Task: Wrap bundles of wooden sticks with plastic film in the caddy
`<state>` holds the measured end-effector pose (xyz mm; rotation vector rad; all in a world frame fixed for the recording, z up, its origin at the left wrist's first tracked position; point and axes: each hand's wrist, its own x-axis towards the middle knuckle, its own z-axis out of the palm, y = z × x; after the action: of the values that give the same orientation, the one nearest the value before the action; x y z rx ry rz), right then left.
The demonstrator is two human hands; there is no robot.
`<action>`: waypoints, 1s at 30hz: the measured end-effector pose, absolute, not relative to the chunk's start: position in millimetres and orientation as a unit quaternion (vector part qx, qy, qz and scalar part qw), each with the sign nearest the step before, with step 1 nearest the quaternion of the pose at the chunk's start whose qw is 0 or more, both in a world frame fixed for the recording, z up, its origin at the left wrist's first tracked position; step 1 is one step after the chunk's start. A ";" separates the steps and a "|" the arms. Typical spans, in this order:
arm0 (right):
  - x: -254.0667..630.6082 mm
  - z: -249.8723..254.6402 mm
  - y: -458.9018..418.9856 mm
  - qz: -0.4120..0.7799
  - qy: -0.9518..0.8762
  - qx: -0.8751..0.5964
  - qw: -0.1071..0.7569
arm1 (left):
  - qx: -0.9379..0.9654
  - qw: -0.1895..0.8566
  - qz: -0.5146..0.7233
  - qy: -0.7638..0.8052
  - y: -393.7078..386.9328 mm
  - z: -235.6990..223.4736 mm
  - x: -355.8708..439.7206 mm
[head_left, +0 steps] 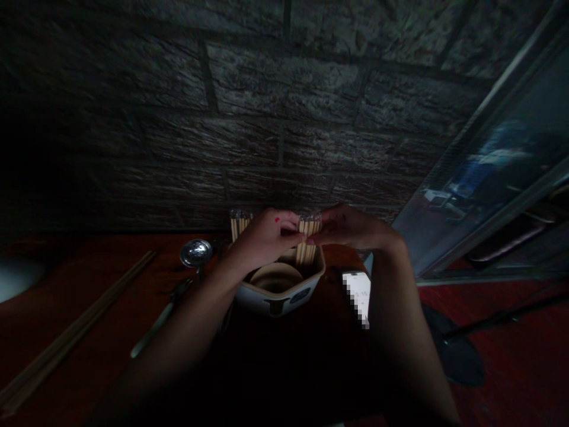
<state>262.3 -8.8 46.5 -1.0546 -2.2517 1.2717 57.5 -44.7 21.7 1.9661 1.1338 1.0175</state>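
My left hand (265,237) and my right hand (345,228) meet over a light-coloured holder (284,295) on a dark red table. Both pinch the tops of a bundle of pale wooden sticks (307,246) that stands upright in the holder. A second bundle of sticks (239,225) stands behind my left hand. The holder has a round opening (276,277) in its near part. The scene is dim.
A metal ladle (195,254) lies left of the holder, its handle running toward me. A pair of long chopsticks (75,332) lies further left. A lit phone (358,293) rests by my right forearm. A stone-brick wall (249,118) stands behind, a glass pane (489,172) at right.
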 end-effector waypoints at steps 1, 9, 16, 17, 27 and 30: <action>262.4 46.6 -8.8 0.451 -0.793 -0.372 0.173 | 0.748 0.317 0.393 0.432 -44.3 21.1 58.2; 262.7 45.3 -7.9 0.449 -0.798 -0.367 0.164 | 0.745 0.316 0.397 0.433 -42.2 17.7 59.0; 263.1 44.4 -6.5 0.450 -0.798 -0.363 0.171 | 0.750 0.320 0.380 0.437 -43.5 20.9 59.2; 263.2 44.3 -6.2 0.451 -0.798 -0.361 0.171 | 0.755 0.318 0.374 0.434 -43.7 20.9 59.1; 263.9 42.1 -4.1 0.457 -0.800 -0.348 0.173 | 0.748 0.300 0.353 0.476 -44.6 21.4 59.4; 263.7 42.1 -4.0 0.455 -0.800 -0.350 0.173 | 0.745 0.299 0.353 0.479 -44.0 20.7 59.5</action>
<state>263.7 -4.0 42.1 -0.9933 -2.2694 1.2916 59.5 -44.0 20.7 1.9793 1.2730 0.9381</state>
